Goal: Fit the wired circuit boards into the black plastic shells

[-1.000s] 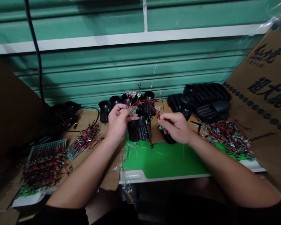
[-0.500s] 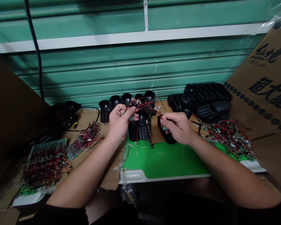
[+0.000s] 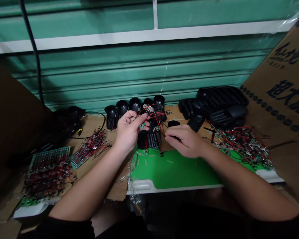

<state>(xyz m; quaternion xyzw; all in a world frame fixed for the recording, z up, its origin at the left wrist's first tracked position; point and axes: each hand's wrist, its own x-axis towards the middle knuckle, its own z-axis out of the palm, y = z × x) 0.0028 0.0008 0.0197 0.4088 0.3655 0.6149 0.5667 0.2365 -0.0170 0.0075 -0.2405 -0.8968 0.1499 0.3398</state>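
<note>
Pinching the small green circuit board (image 3: 142,125) with its red wires (image 3: 155,114) in my left hand (image 3: 128,132), I hold my right hand (image 3: 184,141) to its right, nearly closed at a black plastic cup (image 3: 173,123), gripping or not I cannot tell

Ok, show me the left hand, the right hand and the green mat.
Left hand (image 3: 128,133): head view, middle of hand.
Right hand (image 3: 186,142): head view, middle of hand.
Green mat (image 3: 173,170): head view, bare centre.

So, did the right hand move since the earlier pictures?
Yes. The right hand has shifted a little toward the person's left and toward the person, judged against the black housing, which it is now closer to.
</note>
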